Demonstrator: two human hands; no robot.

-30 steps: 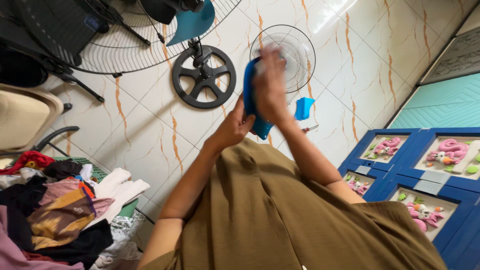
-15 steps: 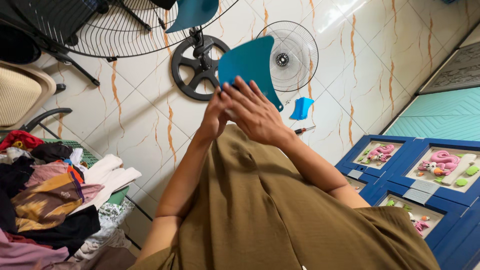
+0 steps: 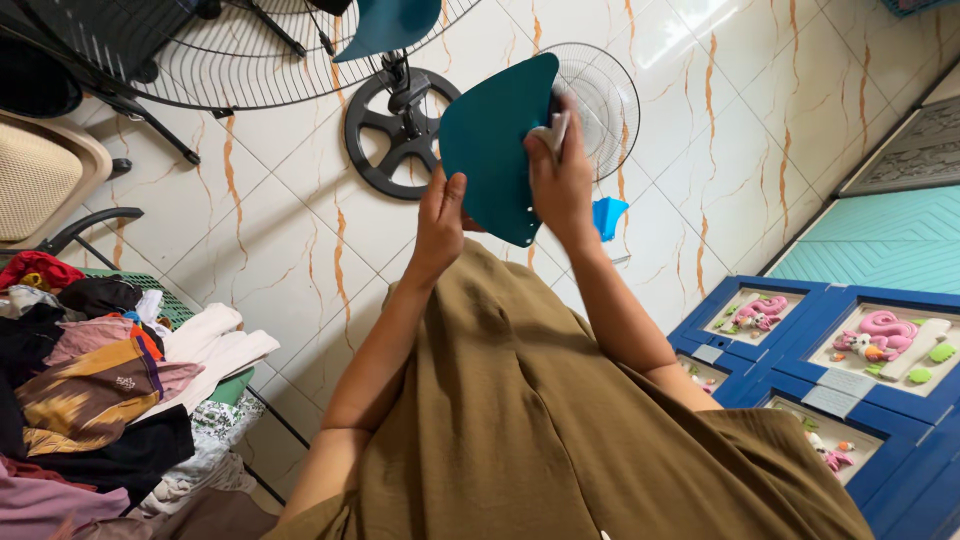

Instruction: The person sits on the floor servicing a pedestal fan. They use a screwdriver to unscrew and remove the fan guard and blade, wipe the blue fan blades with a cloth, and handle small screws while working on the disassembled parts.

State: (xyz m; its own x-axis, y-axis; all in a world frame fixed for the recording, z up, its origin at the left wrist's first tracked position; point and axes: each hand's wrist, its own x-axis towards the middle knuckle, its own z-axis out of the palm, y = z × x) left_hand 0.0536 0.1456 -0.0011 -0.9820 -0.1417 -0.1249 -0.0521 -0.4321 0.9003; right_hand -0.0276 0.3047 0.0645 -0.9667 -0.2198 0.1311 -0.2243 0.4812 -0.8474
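Far left: a pile of mixed clothes (image 3: pixel 95 400) heaped over a green basket (image 3: pixel 175 305), just beside the tiled floor (image 3: pixel 290 250). Above it, part of a tan woven chair seat (image 3: pixel 40 175).

Top left to centre: a large wire fan guard (image 3: pixel 230 45) lies on the floor, with a black round fan base (image 3: pixel 395 130) beside it.

Centre: the left hand (image 3: pixel 440 215) is raised, fingers extended and pressed against the lower edge of a teal fan blade (image 3: pixel 495 145), thumb side toward the blade; it steadies the blade rather than wrapping it. The blade is held in the air above the floor, upright, in front of the black base.

Right of centre: the right hand (image 3: pixel 560 180) grips the blade's right edge, fingers closed, with a small white cloth (image 3: pixel 553 132) pinched against the blade surface. Behind it a small white fan guard (image 3: pixel 600 95) and a blue plastic piece (image 3: pixel 607 215) lie on the floor.

Right: blue cabinet doors (image 3: pixel 850 370) with pink relief panels.

Foreground: olive-brown garment (image 3: pixel 540 430) over the person's lap.
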